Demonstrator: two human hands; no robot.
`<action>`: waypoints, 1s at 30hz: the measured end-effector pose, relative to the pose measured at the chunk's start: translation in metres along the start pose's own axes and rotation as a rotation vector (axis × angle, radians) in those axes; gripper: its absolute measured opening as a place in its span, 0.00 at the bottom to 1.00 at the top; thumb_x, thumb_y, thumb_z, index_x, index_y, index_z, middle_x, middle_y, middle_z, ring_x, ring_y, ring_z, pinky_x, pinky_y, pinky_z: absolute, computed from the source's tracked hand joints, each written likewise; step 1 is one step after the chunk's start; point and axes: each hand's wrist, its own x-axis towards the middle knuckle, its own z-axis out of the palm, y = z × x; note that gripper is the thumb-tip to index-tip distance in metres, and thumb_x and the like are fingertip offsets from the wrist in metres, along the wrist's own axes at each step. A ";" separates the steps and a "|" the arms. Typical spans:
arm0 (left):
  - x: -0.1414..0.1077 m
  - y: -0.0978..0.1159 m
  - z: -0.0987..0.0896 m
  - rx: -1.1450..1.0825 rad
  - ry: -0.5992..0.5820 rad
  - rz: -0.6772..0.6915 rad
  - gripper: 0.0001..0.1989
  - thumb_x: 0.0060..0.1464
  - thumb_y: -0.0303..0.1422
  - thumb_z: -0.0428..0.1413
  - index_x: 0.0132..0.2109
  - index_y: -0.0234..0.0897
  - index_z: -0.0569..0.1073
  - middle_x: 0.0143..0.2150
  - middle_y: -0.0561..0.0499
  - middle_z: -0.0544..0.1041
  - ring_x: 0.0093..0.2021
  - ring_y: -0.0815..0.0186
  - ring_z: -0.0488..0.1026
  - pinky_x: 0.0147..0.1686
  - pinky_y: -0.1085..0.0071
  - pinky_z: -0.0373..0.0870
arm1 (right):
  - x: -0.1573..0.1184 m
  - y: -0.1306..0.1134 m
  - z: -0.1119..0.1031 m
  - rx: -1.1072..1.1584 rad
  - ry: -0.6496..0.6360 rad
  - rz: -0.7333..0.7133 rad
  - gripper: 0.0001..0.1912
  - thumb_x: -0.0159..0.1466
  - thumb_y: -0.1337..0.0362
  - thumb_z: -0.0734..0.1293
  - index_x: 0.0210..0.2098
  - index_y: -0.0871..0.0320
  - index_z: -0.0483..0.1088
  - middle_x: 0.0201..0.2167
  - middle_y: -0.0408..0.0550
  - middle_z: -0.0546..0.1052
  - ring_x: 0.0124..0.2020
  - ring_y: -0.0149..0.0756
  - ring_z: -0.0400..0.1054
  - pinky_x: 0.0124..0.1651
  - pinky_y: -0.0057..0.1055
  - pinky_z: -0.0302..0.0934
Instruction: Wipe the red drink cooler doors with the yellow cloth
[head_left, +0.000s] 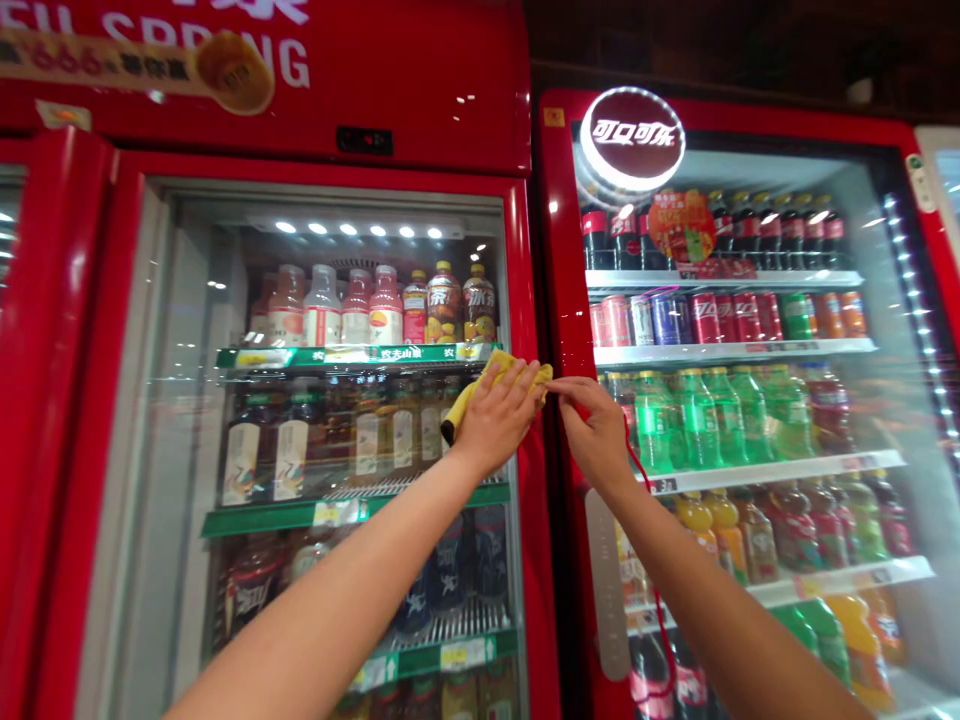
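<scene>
My left hand (496,415) lies over a folded yellow cloth (487,365), pressing it to the right edge of a red-framed glass door (523,240). The cloth's dark-edged corner sticks out to the left of the hand. My right hand (598,430) is closed, its thumb and fingertips pinched together at the cloth's right corner, in front of the gap between two drink fridges. A thin red cord (632,455) hangs by my right wrist. Behind the left door's glass, bottles (386,305) stand on green-edged shelves.
The right fridge has a red frame (566,260), a grey vertical handle (606,590) and a lit round sign (634,138). Its shelves hold several rows of cola, cans and green bottles (701,415). Another red door frame (56,400) stands at the far left.
</scene>
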 end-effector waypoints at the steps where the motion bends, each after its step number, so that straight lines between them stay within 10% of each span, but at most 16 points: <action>1: 0.007 -0.008 -0.002 0.004 -0.001 -0.038 0.21 0.68 0.34 0.46 0.64 0.40 0.68 0.72 0.47 0.62 0.72 0.58 0.56 0.74 0.51 0.46 | 0.003 -0.001 0.002 0.001 0.010 0.000 0.16 0.64 0.69 0.61 0.39 0.52 0.81 0.39 0.48 0.81 0.43 0.38 0.75 0.51 0.41 0.70; 6: 0.018 -0.042 -0.015 0.037 0.041 -0.310 0.24 0.67 0.34 0.47 0.67 0.37 0.64 0.74 0.41 0.57 0.74 0.52 0.51 0.74 0.45 0.42 | 0.009 -0.002 0.005 -0.014 -0.071 -0.008 0.18 0.62 0.71 0.60 0.42 0.53 0.80 0.42 0.49 0.81 0.45 0.38 0.75 0.52 0.39 0.69; 13: -0.014 -0.029 -0.013 0.034 -0.032 -0.054 0.23 0.68 0.34 0.47 0.67 0.43 0.64 0.72 0.47 0.61 0.74 0.58 0.52 0.74 0.50 0.42 | 0.005 -0.001 0.007 -0.039 -0.084 -0.038 0.19 0.62 0.72 0.60 0.44 0.54 0.80 0.44 0.51 0.80 0.47 0.40 0.75 0.54 0.41 0.69; 21: -0.004 -0.073 -0.035 0.100 0.042 -0.438 0.25 0.67 0.35 0.47 0.68 0.37 0.63 0.73 0.40 0.58 0.74 0.52 0.52 0.73 0.44 0.42 | 0.003 -0.007 0.017 -0.317 -0.458 -0.213 0.18 0.66 0.73 0.60 0.48 0.55 0.79 0.50 0.55 0.78 0.51 0.42 0.73 0.54 0.41 0.69; 26: -0.025 -0.062 -0.037 0.111 -0.032 -0.270 0.24 0.67 0.35 0.46 0.67 0.38 0.64 0.73 0.43 0.59 0.74 0.54 0.53 0.73 0.48 0.45 | 0.003 -0.010 0.026 -0.579 -0.566 -0.328 0.18 0.67 0.75 0.60 0.47 0.57 0.79 0.52 0.56 0.78 0.52 0.44 0.71 0.54 0.39 0.69; 30: -0.012 -0.102 -0.047 0.092 -0.039 -0.324 0.24 0.67 0.36 0.46 0.67 0.39 0.64 0.73 0.44 0.59 0.73 0.54 0.54 0.73 0.48 0.44 | 0.014 -0.017 0.042 -0.712 -0.627 -0.404 0.18 0.67 0.76 0.60 0.47 0.58 0.78 0.51 0.56 0.77 0.49 0.44 0.70 0.52 0.38 0.68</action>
